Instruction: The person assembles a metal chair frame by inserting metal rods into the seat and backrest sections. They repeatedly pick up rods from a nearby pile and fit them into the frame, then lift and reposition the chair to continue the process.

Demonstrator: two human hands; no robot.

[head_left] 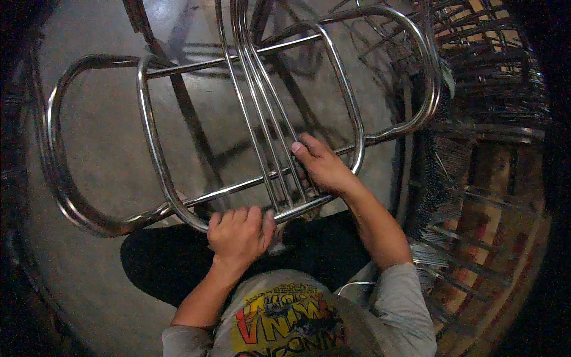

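A shiny bent-tube metal chair frame [153, 143] spans the view in front of me, with rounded loops at its left and right. Several thin parallel metal rods [260, 113] run down its middle to the near curved tube. My left hand [237, 235] is wrapped over that near tube, just left of where the rods end. Around the rightmost rod, my right hand [324, 165] is closed, thumb on top and its other fingers mostly hidden beneath. The near edge of the frame lies over my lap.
Stacks of metal frames [493, 71] crowd the far right. Beside my right arm stands a rack of metal bars [464, 238] over brown boards. Dark straight bars [190, 113] cross beneath the frame above the grey concrete floor [107, 279].
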